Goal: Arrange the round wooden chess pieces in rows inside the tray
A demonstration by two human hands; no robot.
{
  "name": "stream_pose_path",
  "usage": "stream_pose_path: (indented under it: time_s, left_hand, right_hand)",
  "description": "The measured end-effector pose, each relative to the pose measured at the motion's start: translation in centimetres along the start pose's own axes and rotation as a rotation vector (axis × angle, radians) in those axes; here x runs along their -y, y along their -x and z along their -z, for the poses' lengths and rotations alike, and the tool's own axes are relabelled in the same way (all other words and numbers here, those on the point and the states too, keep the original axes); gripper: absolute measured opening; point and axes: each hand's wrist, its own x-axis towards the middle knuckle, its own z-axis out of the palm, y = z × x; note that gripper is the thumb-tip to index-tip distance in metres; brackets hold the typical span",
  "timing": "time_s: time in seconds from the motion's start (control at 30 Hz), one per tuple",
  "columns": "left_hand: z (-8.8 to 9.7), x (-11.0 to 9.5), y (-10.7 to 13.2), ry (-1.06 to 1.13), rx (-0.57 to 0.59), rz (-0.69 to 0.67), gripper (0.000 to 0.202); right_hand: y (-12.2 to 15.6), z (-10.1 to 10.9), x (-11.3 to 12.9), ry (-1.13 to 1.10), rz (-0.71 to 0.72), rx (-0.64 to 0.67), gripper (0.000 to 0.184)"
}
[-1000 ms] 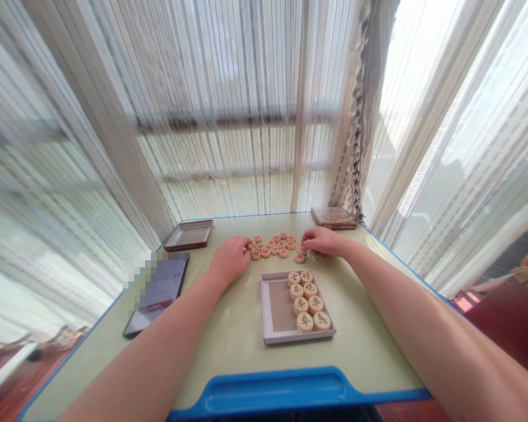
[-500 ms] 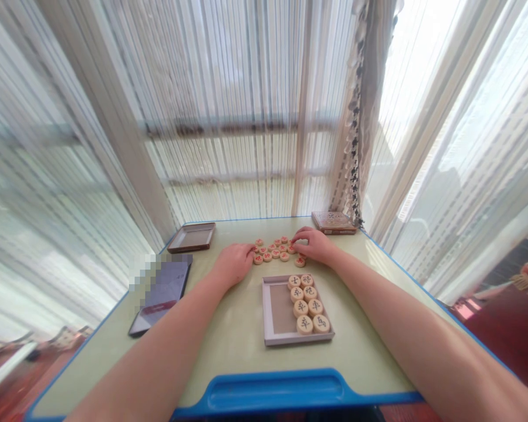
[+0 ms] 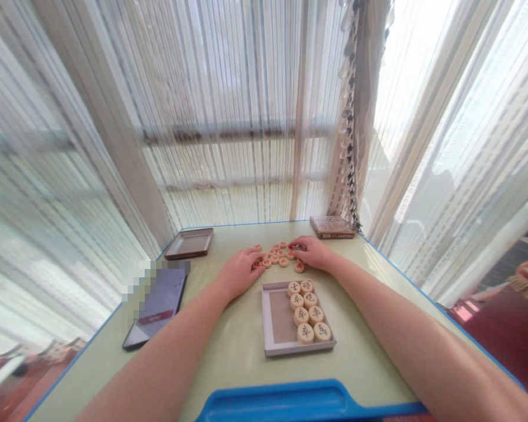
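A loose cluster of Chinese chess pieces [image 3: 275, 258] with red characters lies on the table between my hands. My left hand [image 3: 240, 272] is at the cluster's left edge, its thumb and fingers apart around the pieces there and touching them. On the other side my right hand [image 3: 314, 253] rests with spread, bent fingers over the right edge, partly covering pieces. One red piece [image 3: 299, 267] sits just below its thumb. Nearer to me, a shallow grey box tray [image 3: 269, 316] holds several black-character pieces [image 3: 310, 300] in two columns along its right side; its left part shows bare bottom.
A brown-rimmed box lid [image 3: 189, 243] lies at the back left, with a dark tablet [image 3: 158, 310] in front of it. A closed patterned box [image 3: 332, 227] stands at the back right. The table's blue edge has a moulded trough [image 3: 277, 401] nearest me. Sheer curtains hang behind.
My left hand's fingers have spread and moved slightly right over the leftmost red pieces. The right hand has shifted little at the cluster's right edge. The whole view has moved a bit.
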Motion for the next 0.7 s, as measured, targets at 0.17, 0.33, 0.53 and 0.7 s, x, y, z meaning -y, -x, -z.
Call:
stream_pose_path:
  time_s: [0.17, 0.33, 0.53, 0.7]
  left_hand:
    - [0.0, 0.1, 0.0, 0.011, 0.008, 0.020, 0.037]
    - [0.2, -0.1, -0.2, 0.011, 0.050, 0.003, 0.042]
    - [0.0, -0.2, -0.5, 0.041, 0.204, -0.084, 0.048]
    - [-0.1, -0.4, -0.2, 0.045, 0.210, -0.084, 0.048]
  right_hand:
    - [0.0, -0.2, 0.0, 0.035, -0.008, -0.050, 0.028]
    - [-0.1, -0.3, 0.4, 0.053, -0.001, -0.060, 0.035]
    - [-0.1, -0.6, 1.0, -0.004, 0.067, 0.110, 0.038]
    - [-0.3, -0.7, 0.9, -0.125, 0.018, 0.062, 0.032]
